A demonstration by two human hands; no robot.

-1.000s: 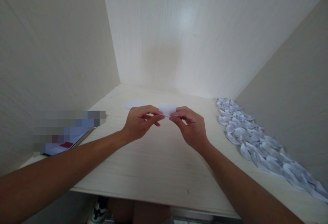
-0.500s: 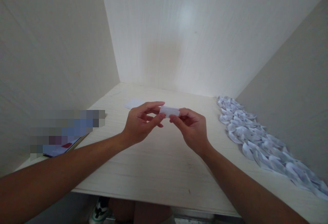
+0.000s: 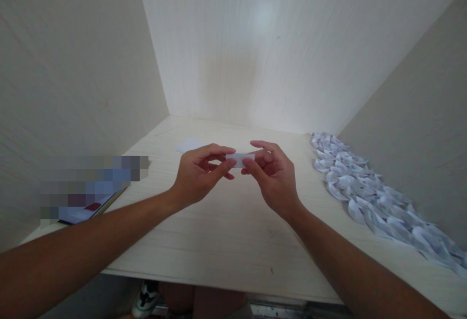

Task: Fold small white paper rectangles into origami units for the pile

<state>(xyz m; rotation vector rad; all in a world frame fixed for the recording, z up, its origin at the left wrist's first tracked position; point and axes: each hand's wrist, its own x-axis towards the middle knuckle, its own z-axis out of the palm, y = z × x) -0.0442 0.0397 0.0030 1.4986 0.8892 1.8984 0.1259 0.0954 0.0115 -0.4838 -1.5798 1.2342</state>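
Note:
Between my two hands, above the pale table [image 3: 219, 241], is a small folded piece of white paper [image 3: 239, 160]. My left hand [image 3: 202, 170] pinches its left end between thumb and fingers. The right end is gripped by my right hand [image 3: 275, 175], thumb in front, with the index finger raised off the paper. Behind my left hand, a few flat white paper sheets [image 3: 188, 145] lie on the table, partly covered by that hand.
Along the right wall stretches a long heap of folded white paper pieces [image 3: 365, 190]. At the left wall lies a blurred-out flat object [image 3: 98, 197], blue with a red patch. Walls enclose the back and both sides. A shoe [image 3: 145, 299] shows below the table's front edge.
The paper has been folded down into a narrower strip. My right index finger has lifted away from it. Both hands stay at nearly the same place.

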